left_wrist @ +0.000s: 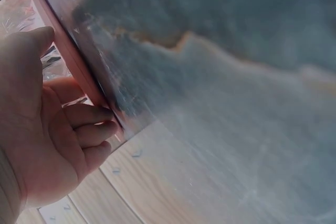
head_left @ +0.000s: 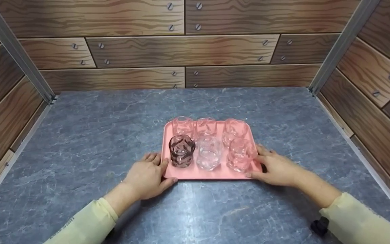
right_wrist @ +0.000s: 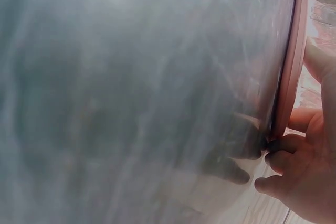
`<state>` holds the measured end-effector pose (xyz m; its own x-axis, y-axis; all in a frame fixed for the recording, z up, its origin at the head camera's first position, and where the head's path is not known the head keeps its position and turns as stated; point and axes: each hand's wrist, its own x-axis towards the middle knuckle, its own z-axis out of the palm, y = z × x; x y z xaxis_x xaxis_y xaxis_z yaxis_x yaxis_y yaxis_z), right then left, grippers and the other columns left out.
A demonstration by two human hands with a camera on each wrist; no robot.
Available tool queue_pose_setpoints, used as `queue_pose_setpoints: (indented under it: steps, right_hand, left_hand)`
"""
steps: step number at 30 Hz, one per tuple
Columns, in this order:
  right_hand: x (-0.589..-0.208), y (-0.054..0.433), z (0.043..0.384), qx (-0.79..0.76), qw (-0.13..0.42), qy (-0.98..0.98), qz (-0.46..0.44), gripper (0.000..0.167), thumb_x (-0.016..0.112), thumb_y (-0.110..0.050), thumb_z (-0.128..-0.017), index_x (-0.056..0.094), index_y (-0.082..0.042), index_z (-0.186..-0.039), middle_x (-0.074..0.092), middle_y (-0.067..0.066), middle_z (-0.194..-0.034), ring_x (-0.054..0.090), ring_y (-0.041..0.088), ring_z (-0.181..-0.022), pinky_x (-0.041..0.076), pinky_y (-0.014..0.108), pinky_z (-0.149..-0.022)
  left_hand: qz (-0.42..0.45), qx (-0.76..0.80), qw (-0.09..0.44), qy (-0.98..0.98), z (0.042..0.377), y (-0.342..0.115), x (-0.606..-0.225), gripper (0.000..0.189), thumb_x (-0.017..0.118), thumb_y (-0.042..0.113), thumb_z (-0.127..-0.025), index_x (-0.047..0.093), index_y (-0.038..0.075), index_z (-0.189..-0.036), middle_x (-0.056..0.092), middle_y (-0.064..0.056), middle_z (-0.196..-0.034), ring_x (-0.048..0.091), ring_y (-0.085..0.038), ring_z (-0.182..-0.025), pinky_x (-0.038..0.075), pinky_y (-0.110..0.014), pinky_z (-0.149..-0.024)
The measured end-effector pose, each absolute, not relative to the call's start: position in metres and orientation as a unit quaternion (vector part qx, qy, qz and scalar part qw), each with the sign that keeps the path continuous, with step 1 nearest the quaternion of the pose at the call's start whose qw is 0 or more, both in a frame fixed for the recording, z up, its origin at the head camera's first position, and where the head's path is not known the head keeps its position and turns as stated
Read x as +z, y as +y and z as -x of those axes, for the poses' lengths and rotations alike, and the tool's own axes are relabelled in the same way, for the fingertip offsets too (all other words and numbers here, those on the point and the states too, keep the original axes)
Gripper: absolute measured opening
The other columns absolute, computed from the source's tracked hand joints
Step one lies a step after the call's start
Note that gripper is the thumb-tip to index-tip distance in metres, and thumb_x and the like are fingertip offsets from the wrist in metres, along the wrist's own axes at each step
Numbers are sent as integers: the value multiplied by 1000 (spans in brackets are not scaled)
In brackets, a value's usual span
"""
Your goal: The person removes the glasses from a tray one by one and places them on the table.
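A pink tray (head_left: pixel 195 174) lies on the grey table and carries several faceted drinking glasses in two rows. At its front left stands one dark-tinted glass (head_left: pixel 181 152); beside it is a clear glass (head_left: pixel 209 154), then another clear glass (head_left: pixel 240 156) at the right. My left hand (head_left: pixel 144 179) grips the left edge, thumb at the front corner and fingers along the side. On the opposite edge, my right hand (head_left: pixel 278 169) holds the tray the same way. Both wrist views show fingertips at the tray's outer edge, the thumb on the rim.
Behind the front row stand more clear glasses, such as the one at the back left (head_left: pixel 182 125). The grey marbled table (head_left: pixel 113 115) reaches to wood-patterned walls (head_left: pixel 181 51) at the back and both sides. Metal posts (head_left: pixel 330 64) rise at the far corners.
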<state>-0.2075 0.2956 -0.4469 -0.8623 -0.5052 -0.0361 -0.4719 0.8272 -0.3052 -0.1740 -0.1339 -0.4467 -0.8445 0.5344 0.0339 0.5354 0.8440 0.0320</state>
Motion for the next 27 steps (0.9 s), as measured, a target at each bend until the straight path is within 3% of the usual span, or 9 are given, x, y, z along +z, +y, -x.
queue_pose_setpoints:
  steps: [10, 19, 27]
  right_hand:
    - [-445, 291, 205, -149, 67, 953, 256, 81, 66, -67, -96, 67, 2, -138, 34, 31, -165, 36, 63, -144, 30, 74, -117]
    - [-444, 294, 204, -147, 63, 955, 251, 80, 67, -64, -97, 66, 4, -139, 35, 32, -164, 36, 60, -145, 30, 71, -119]
    - [-445, 294, 203, -152, 45, 949, 274, 74, 70, -62, -96, 70, 3, -132, 38, 33, -162, 39, 58, -145, 33, 70, -118]
  left_hand:
    - [275, -26, 10, -961, 167, -138, -449, 79, 53, 60, -105, 56, -6, -149, 54, -36, -147, 51, -50, -139, 37, -59, -121]
    - [273, -41, 15, -961, 171, -137, -450, 77, 56, 60, -104, 59, -3, -147, 55, -34, -147, 52, -49, -139, 37, -60, -121]
    - [273, -97, 87, -953, 176, -142, -443, 67, 68, 59, -97, 71, 1, -130, 69, -26, -131, 66, -44, -123, 43, -69, -112]
